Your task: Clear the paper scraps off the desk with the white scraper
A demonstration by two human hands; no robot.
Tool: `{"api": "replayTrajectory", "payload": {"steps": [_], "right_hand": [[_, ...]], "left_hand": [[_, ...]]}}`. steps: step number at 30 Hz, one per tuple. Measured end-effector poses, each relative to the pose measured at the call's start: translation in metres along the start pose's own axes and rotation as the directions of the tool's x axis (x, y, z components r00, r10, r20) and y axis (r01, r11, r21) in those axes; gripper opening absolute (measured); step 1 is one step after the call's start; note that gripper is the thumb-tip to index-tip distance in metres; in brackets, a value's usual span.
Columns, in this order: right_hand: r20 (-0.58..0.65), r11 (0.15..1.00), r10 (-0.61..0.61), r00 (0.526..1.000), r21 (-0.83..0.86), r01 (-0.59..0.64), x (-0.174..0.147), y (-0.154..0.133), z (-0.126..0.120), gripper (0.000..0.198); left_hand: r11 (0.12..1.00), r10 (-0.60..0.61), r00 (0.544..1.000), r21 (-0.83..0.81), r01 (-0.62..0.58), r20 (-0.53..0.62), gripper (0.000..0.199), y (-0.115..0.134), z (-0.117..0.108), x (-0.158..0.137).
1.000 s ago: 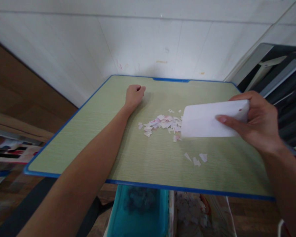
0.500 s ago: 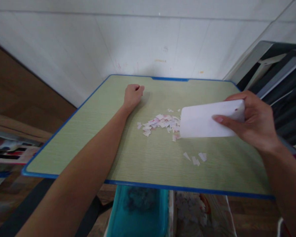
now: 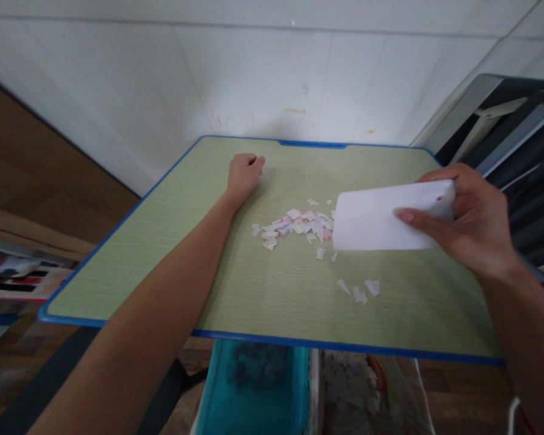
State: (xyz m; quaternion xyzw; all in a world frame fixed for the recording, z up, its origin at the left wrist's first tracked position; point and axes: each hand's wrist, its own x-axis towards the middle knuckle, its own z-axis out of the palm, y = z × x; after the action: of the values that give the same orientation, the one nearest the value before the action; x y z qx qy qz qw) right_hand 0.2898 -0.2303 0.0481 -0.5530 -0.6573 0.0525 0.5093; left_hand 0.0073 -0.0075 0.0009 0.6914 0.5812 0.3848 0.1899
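Note:
My left hand point(image 3: 245, 174) rests on the pale green tabletop point(image 3: 172, 241) as a loose fist, and nothing shows in its curled fingers. My right hand point(image 3: 474, 220) grips a white card-like piece point(image 3: 381, 217) by its right end, thumb across the front and fingers behind. That piece has rounded corners and a small dark hole near the held end. Its left edge meets a pile of torn paper scraps point(image 3: 299, 225), white with pinkish bits, and may hide some of them. Several loose scraps point(image 3: 359, 295) lie nearer to me.
A blue edge point(image 3: 344, 347) borders the table, which stands against a white wall point(image 3: 272, 78). Below its front edge are a teal bin point(image 3: 258, 399) with dark contents and a container of paper scraps point(image 3: 351, 380). Dark folded frames point(image 3: 521, 133) lean at the right.
My right hand has shifted the white card-like piece slightly right and up. A little gap now shows around small scraps by its lower left corner. My left hand has stayed put.

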Motion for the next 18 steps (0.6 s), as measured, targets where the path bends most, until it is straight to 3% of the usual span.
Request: {"api": "replayTrajectory", "payload": {"steps": [5, 13, 18], "right_hand": [[-0.049, 1.0, -0.019, 0.999, 0.012, 0.02, 0.0004, 0.0027, 0.0, 0.031], [0.112, 0.993, -0.024, 0.993, 0.119, 0.011, -0.0006, 0.0002, -0.0035, 0.029], [0.017, 0.996, -0.036, 0.999, 0.078, 0.034, 0.001, 0.0046, -0.0073, 0.033]], "left_hand": [[1.0, 0.013, 1.0, -0.01, -0.013, -0.006, 0.027, -0.0016, 0.0009, 0.0003], [1.0, 0.023, 1.0, -0.002, -0.023, -0.012, 0.029, -0.0028, 0.0017, 0.0023], [1.0, 0.022, 1.0, -0.01, -0.022, -0.011, 0.029, -0.0011, 0.0006, 0.001]]}}
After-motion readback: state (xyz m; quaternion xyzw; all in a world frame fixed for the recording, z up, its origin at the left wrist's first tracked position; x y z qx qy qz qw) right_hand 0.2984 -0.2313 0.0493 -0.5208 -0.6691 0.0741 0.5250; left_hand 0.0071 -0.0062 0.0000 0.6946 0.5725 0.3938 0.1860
